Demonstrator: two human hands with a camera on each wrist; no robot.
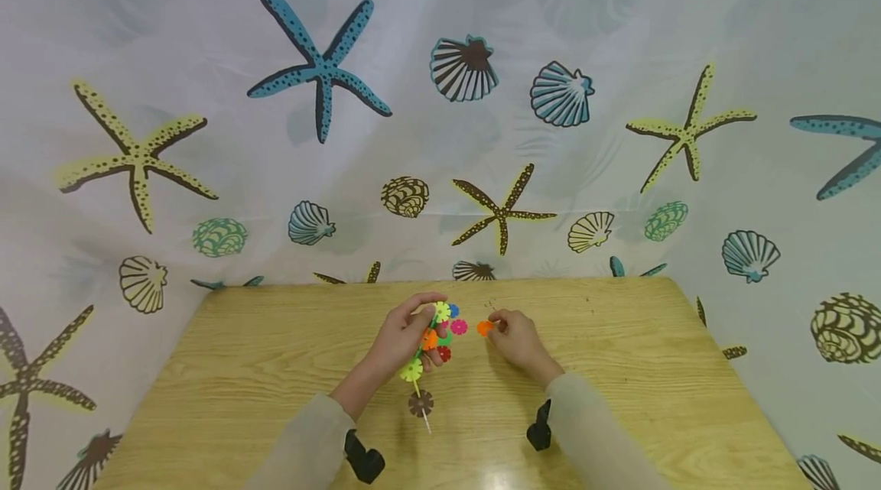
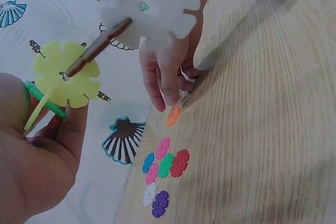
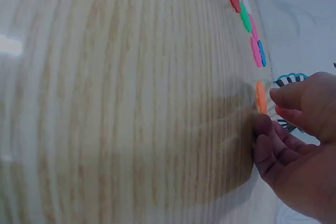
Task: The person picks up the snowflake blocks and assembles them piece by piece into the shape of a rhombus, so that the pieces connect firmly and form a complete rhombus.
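My left hand point(image 1: 406, 333) grips a chain of interlocking plastic flower discs. In the head view, a yellow-green disc point(image 1: 411, 370) and a brown disc point(image 1: 421, 404) hang below the palm. The left wrist view shows the chain's white disc point(image 2: 149, 6) up close, with a green disc point(image 2: 46, 99) edge-on near the fingers; the palm hides part of the chain. Over the table, my right hand point(image 1: 519, 337) reaches down to a loose orange disc point(image 3: 261, 97), fingertips right at its edge. Thumb and fingers stay apart there.
Several loose discs lie on the wooden table point(image 1: 606, 398) beyond the left hand, among them a red disc point(image 2: 179, 163), a blue disc point(image 2: 148, 162) and a purple disc point(image 2: 160, 204). A shell-and-starfish-printed curtain point(image 1: 413, 131) hangs around the table's back and sides.
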